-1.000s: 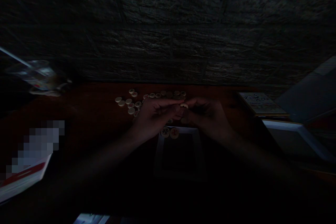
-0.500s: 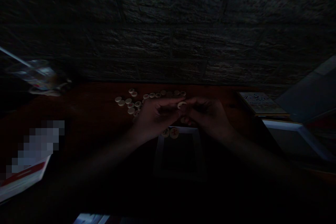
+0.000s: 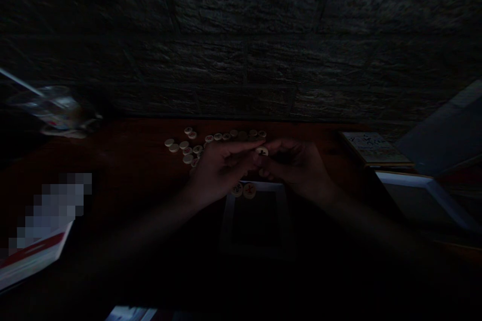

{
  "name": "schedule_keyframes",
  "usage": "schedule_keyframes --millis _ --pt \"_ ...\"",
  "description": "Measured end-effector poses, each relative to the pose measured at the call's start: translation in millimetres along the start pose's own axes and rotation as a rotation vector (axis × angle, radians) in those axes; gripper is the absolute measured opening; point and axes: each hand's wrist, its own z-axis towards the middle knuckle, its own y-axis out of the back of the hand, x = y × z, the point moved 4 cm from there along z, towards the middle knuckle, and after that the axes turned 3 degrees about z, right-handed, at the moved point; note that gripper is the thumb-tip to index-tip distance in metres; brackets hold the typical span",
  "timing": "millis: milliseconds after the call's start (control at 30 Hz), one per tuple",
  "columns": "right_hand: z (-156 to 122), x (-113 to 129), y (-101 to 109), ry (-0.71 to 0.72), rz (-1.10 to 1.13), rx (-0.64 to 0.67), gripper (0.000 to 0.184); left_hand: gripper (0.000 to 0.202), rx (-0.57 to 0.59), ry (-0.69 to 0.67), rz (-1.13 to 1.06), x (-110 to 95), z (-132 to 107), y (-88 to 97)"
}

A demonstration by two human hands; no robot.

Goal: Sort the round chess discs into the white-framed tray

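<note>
- Dim room. Reddish-brown wooden table (image 3: 113,160) pushed up against a rough dark stone wall (image 3: 241,45).
- Both hands are up together just over the table's middle, arms coming in from the bottom of the view.
- Right hand (image 3: 297,168) is curled, pinching a round xiangqi piece (image 3: 261,151) in its fingertips, marked side showing.
- Left hand (image 3: 222,168) has its fingers stretched out right beside that piece, but it's too dark to tell if they're gripping it.
- Loose pile of xiangqi pieces (image 3: 188,146) sits past the left hand, partly behind it.
- Two more pieces (image 3: 243,190) lie on the top edge of a white-rimmed tray (image 3: 256,220), just below the hands.
- Clear glass (image 3: 48,105) far left, red-striped book (image 3: 33,261) lower left, partly pixelated.
- Printed board (image 3: 376,149) and white-edged box (image 3: 422,200) on the right.
</note>
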Motion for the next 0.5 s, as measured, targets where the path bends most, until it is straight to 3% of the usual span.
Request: schedule_keyframes --millis 233,500 --pt "1.3 -1.6 1.2 -0.011 0.036 0.050 0.026 0.026 -0.038 0.023 0.031 -0.3 2.7 2.9" --pt "0.2 0.1 1.2 -0.014 0.012 0.028 0.029 0.019 -0.036 0.065 -0.092 2.1 0.7 0.1"
